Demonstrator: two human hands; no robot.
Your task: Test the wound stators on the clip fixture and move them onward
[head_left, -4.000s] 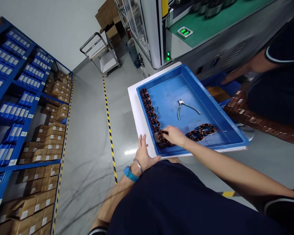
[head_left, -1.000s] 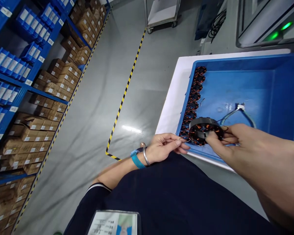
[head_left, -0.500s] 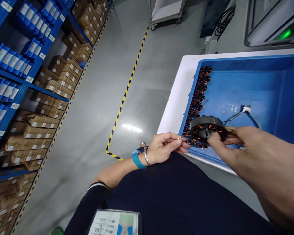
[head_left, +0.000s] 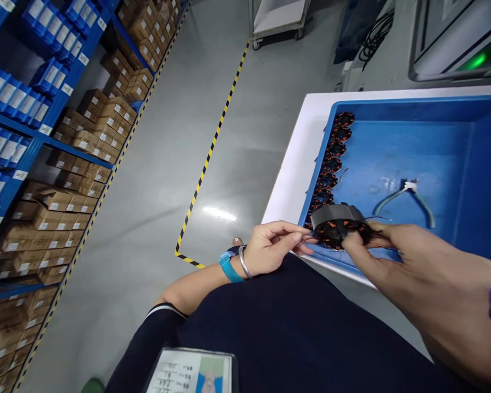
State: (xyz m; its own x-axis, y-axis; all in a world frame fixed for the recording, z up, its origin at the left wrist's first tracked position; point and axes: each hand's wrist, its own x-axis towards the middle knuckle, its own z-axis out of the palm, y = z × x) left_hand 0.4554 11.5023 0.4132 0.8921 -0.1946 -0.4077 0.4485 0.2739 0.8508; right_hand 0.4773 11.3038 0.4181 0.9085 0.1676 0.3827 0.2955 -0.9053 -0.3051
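Gripping the wound ring (head_left: 333,232) right of the frame's centre with the right hand (head_left: 417,267); seemingly pinching a thin wire (head_left: 306,236) with the left hand (head_left: 272,246). Perhaps liable to snap it by overpulling.

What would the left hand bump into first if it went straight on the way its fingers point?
Most likely the grey-and-black ring in the right hand, just past the fingertips of the left hand, though depth is hard to judge from one view.
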